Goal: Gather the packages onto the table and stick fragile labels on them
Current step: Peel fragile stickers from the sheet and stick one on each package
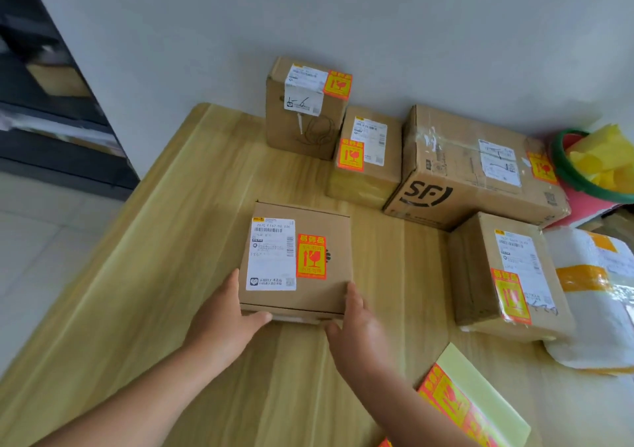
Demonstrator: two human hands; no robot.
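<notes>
left hand (223,316) and right hand (356,330) clasp the near corners of a flat box (302,285), thumbs on its front edge. the box lies straight ahead on the wooden table (137,309), equally near both hands, its fragile label (311,257) already on. a tall box (302,127) and sf box (456,168) stand beyond; a label sheet (470,402) lies beside the right wrist.

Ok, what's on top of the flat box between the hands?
The flat box carries a white shipping label and an orange fragile sticker; the sticker partly covers a dark print.
</notes>
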